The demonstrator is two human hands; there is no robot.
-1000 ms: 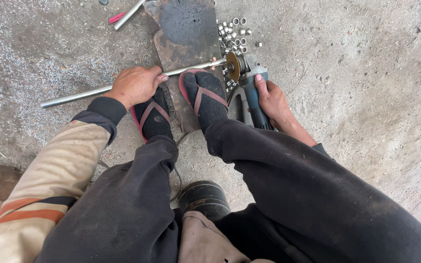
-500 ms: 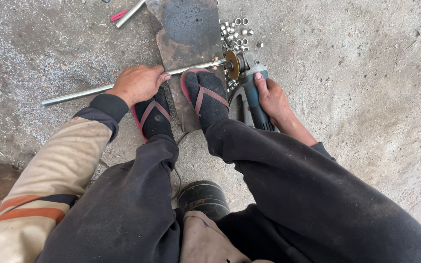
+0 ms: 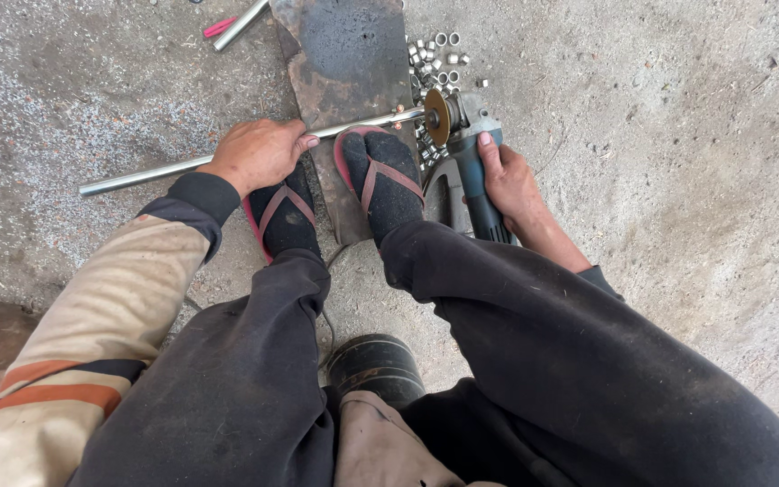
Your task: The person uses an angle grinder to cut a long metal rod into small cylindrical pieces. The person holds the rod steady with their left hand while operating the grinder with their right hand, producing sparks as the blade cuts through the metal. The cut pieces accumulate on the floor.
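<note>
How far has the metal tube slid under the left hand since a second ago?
No visible slide: the metal tube still ends just past the dark steel plate at the grinder disc, left hand gripping it.

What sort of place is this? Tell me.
Likely an informal metalworking spot on a bare concrete floor: an angle grinder meets a metal rod, beside a pile of cut metal rings.

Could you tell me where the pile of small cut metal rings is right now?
In the head view, the small metal rings lie on the concrete floor at top centre, beside the dark steel plate and just beyond the angle grinder.
</note>
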